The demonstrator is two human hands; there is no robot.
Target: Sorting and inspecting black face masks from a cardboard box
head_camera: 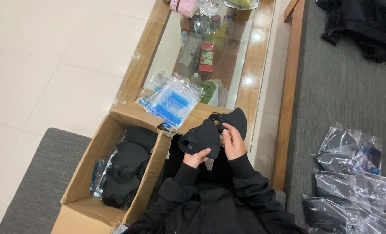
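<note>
Above the lap, both hands (214,149) hold black masks (212,132)

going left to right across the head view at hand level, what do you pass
cardboard box of black masks → left hand holding a black mask → right hand holding a second black mask → bagged masks on the grey sofa

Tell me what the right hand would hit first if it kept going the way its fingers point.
The right hand points up and away, with its fingers already on a black mask. Past that, probably the glass-topped coffee table; depth is unclear.
</note>
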